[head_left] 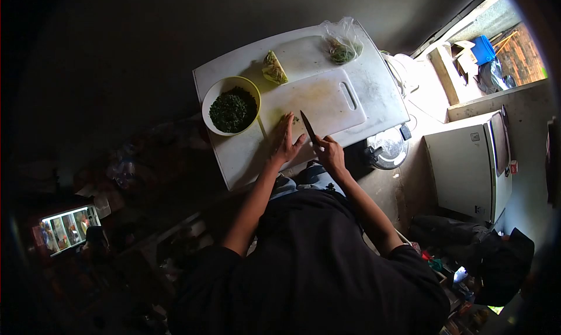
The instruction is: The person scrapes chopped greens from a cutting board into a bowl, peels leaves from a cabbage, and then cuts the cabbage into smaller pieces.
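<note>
My right hand (331, 154) is closed around the handle of a kitchen knife (308, 126), its dark blade pointing away from me over the white cutting board (321, 95). At the board's near left edge rests my left hand (287, 141), fingers stretched out and thumb apart, holding nothing. A few green bits (296, 119) lie on the board between that hand and the blade. Left of the board stands a white bowl (211, 122) with a yellowish rim, holding finely chopped dark greens (232, 109). Beyond the board's far left corner sits a cut piece of cabbage (273, 69).
At the far right of the white table (234, 63) lies a clear plastic bag (343, 42) with something green inside. A metal pot (390, 148) with dark handles stands below the table's right side. Farther right is a white fridge (461, 165).
</note>
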`<control>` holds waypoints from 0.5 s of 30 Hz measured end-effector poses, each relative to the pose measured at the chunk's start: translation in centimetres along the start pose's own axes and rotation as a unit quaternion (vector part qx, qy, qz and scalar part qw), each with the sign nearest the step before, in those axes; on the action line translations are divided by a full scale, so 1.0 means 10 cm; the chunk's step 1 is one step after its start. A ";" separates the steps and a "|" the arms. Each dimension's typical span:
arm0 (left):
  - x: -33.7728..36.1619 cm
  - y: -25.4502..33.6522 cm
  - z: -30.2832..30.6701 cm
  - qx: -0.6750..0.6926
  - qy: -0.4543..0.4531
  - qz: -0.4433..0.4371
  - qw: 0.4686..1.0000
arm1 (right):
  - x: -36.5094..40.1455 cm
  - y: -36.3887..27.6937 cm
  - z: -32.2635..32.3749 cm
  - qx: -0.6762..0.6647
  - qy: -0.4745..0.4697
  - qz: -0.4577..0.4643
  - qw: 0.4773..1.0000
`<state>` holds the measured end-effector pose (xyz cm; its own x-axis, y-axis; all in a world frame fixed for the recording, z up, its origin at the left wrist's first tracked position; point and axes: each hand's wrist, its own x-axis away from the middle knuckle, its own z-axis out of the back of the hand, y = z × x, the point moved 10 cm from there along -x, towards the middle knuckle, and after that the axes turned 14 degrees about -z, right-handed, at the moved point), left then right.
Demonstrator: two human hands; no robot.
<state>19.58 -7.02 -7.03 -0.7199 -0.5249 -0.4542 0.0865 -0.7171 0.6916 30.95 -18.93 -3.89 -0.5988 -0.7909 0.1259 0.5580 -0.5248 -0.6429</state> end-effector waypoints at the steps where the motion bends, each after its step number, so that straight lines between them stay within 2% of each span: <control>1: 0.00 0.00 -0.02 0.010 0.004 0.000 1.000 | 0.02 -0.06 -0.06 0.006 -0.010 -0.005 1.000; 3: 0.00 0.02 0.01 0.019 0.010 0.001 1.000 | 0.07 -0.20 -0.14 -0.010 -0.013 0.001 1.000; 5: -0.04 0.14 0.01 -0.021 -0.049 -0.018 0.998 | 0.11 -0.18 -0.39 -0.022 -0.018 0.026 0.999; 6: -0.06 0.14 0.03 -0.021 -0.048 -0.017 0.998 | 0.13 -0.27 -0.43 -0.035 -0.020 0.052 0.998; 11: -0.07 0.22 0.03 -0.073 -0.120 -0.035 0.990 | 0.18 -0.41 -0.45 -0.134 -0.019 0.066 0.989; 15: -0.11 0.22 0.08 -0.044 -0.117 -0.020 0.992 | 0.16 -0.47 -0.41 -0.172 0.000 0.082 0.982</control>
<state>20.07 -7.66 -4.55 -0.8636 -0.3819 -0.3291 0.1082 -0.7780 0.6189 25.03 -16.42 -3.78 -0.5179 -0.8554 -0.0003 0.4200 -0.2540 -0.8712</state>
